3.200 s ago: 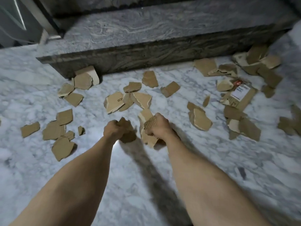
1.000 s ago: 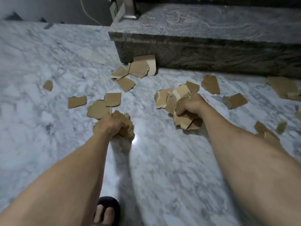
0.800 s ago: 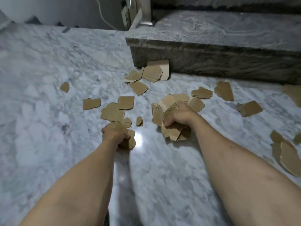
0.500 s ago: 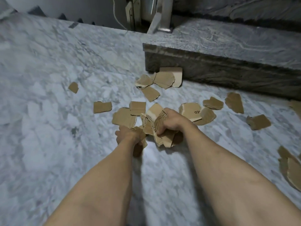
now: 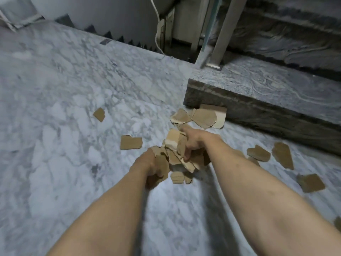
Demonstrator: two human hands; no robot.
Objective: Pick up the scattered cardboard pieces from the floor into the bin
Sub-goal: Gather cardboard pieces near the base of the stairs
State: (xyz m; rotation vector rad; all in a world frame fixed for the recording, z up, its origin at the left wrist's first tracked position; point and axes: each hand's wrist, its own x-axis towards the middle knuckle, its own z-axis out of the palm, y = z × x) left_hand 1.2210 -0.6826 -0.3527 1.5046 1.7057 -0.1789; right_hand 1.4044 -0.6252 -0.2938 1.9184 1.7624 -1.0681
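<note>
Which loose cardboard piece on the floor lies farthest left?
The small piece, alone on the marble floor, left of the notched rectangular piece.

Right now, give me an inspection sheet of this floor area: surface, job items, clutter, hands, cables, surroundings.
Surface: white-grey veined marble floor, glossy.
Job's things: torn brown cardboard pieces; one bundle held between both hands, a cluster against the step, loose pieces at left and right. No bin in view.
Clutter: nothing seen beyond the cardboard.
Hands: left hand grips cardboard; right hand grips the bundle.
Cables: white cord hanging by the far wall.
Surroundings: dark grey stone step, metal post standing on it.
</note>
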